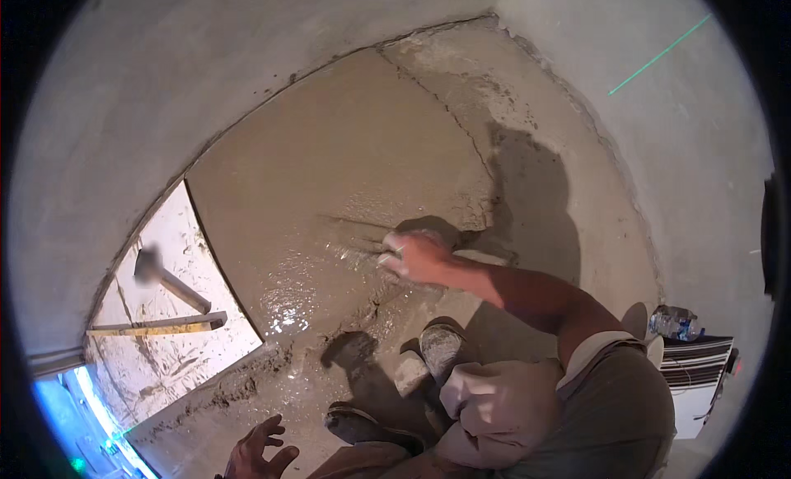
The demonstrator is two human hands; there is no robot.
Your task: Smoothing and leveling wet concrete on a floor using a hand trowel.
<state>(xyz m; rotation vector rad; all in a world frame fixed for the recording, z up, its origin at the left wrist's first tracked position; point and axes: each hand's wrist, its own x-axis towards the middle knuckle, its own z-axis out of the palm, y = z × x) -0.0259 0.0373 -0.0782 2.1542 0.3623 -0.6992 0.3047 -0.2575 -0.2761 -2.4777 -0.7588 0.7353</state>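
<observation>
My right hand (pixel 418 257) is low over a bed of wet mortar (pixel 329 141), its fingers closed. From them a flat mortar-coated tool (pixel 358 234) seems to reach leftward along the surface; its kind is blurred and hard to make out. Around it the mortar is rippled and glistens with water, while the far part lies smooth. Near the lower edge, my left hand (pixel 259 450) hovers with fingers spread, holding nothing.
A large pale tile (pixel 177 372) with mortar smears lies at the left, bearing a mallet (pixel 183 291) and a yellow strip (pixel 156 326). My mortar-caked shoe (pixel 443 347) stands by the bed's near edge. Walls border the far sides. Plastic bottles (pixel 676 322) stand at the right.
</observation>
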